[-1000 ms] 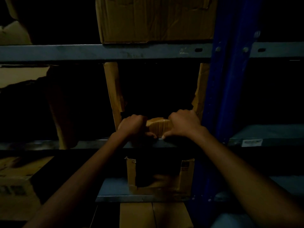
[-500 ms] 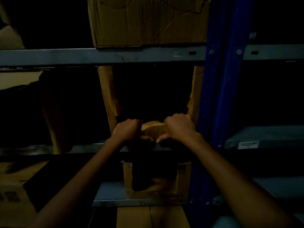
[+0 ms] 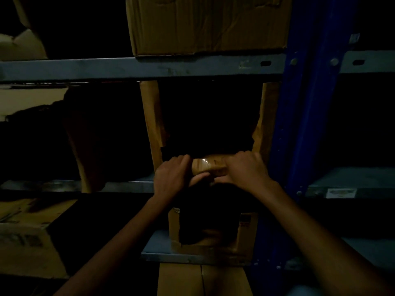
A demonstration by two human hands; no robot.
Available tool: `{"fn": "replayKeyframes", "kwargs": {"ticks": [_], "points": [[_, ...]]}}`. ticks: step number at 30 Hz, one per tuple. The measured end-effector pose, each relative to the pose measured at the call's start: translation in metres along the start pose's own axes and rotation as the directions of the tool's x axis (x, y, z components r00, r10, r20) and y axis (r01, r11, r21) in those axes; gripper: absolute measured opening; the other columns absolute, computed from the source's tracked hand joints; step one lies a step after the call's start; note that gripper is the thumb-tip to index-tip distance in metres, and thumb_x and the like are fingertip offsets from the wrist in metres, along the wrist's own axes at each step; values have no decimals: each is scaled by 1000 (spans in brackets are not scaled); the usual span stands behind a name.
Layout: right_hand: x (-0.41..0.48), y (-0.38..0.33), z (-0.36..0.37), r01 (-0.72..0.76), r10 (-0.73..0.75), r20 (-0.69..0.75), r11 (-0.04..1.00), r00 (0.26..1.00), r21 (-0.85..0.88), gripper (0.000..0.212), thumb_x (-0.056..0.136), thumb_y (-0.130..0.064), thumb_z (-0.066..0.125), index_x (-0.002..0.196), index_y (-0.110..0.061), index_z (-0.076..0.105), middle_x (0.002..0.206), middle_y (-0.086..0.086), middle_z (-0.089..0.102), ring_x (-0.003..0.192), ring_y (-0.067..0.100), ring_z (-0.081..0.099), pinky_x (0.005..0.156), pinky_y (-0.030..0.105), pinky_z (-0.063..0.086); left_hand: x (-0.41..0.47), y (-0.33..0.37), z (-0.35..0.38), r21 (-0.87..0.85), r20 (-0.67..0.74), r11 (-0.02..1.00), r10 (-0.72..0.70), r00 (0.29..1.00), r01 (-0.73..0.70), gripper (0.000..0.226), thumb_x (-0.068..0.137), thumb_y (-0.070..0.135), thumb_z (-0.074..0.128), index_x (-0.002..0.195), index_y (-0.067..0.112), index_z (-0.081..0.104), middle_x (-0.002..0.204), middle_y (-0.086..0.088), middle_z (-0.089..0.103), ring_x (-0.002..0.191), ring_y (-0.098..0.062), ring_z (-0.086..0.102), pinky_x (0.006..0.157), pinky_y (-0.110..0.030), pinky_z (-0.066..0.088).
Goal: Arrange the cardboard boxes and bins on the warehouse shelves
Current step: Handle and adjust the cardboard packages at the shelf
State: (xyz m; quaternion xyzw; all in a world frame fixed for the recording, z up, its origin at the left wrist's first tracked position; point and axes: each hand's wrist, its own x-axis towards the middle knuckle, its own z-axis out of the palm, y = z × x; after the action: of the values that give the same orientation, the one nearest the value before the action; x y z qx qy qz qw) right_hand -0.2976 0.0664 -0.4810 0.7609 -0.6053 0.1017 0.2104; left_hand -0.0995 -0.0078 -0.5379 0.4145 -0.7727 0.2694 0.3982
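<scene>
head view: super dim, so I'm placing everything off the blue post (image 3: pixel 299 124).
open box (image 3: pixel 208 167): on the middle shelf (image 3: pixel 128 186) just left of the post, taped front edge facing out.
left hand (image 3: pixel 171 178): curled over that edge, farther from the post.
right hand (image 3: pixel 248 171): gripping the same edge, nearer the post.
top box (image 3: pixel 205 24): higher up, left of the post.
low box (image 3: pixel 245 236): lower down, left of the post.

In the gloom (little else is lit), the left hand (image 3: pixel 171 178) and right hand (image 3: pixel 245 171) grip the taped near lip of a cardboard box (image 3: pixel 210 167) on the middle shelf (image 3: pixel 128 186). A bigger box (image 3: pixel 205 24) sits above, a cut-front box (image 3: pixel 245 231) below and a blue upright (image 3: pixel 299 124) to the right.
</scene>
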Motion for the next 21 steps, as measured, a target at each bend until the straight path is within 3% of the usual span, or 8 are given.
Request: {"fn": "replayKeyframes", "kwargs": {"ticks": [4,6,10,13,16,18,21], "points": [[1,0,-2,-12,12,-2,1000,1000,-2,73,78,-81,36,118,-23,58,110,3,63,101,21,59,78,32,40,9,-6,8,59,-23,998,35,999,-33,78,85,79,26,110,10,53,105,-14,56,90,-28,49,72,-36,42],[-1,-1,-3,-34,35,-17,999,999,10,71,80,-79,30,113,-22,57,108,2,63,99,21,59,74,33,38,6,-4,7,103,-68,994,56,996,-49,74,87,75,30,115,9,47,107,-18,54,96,-32,46,84,-40,38],[-1,0,1,-36,37,-50,999,998,12,64,85,-76,28,111,-23,51,103,1,64,93,21,60,68,32,39,3,-4,4,141,-54,989,60,997,-52,72,91,72,29,115,6,46,102,-19,53,97,-33,44,88,-43,35],[-1,-3,3,-63,69,-97,996,993,66,61,88,-68,41,124,-19,48,118,7,59,106,25,56,86,38,43,10,-6,0,127,66,992,18,998,-26,73,92,70,29,121,5,48,110,-22,55,106,-38,45,93,-47,39],[-9,-28,-5,-159,177,-187,981,966,108,77,87,-55,58,147,-14,32,152,15,31,142,33,26,117,47,19,3,-10,-12,81,106,994,64,992,-73,70,96,63,28,137,7,39,132,-28,48,129,-45,37,105,-53,38],[-17,-51,-13,-196,213,-198,975,957,103,83,89,-49,58,153,-15,17,160,14,10,149,30,4,121,47,10,-8,-18,-24,29,94,988,145,985,-149,65,98,52,34,146,8,27,146,-27,36,141,-43,21,109,-55,34],[-30,-87,-33,-192,212,-170,973,962,129,85,91,-45,56,154,-18,5,162,12,-4,149,27,-6,121,44,9,-24,-37,-60,-20,92,986,164,982,-163,72,94,41,48,150,9,16,152,-26,25,145,-40,9,109,-55,34]]}}
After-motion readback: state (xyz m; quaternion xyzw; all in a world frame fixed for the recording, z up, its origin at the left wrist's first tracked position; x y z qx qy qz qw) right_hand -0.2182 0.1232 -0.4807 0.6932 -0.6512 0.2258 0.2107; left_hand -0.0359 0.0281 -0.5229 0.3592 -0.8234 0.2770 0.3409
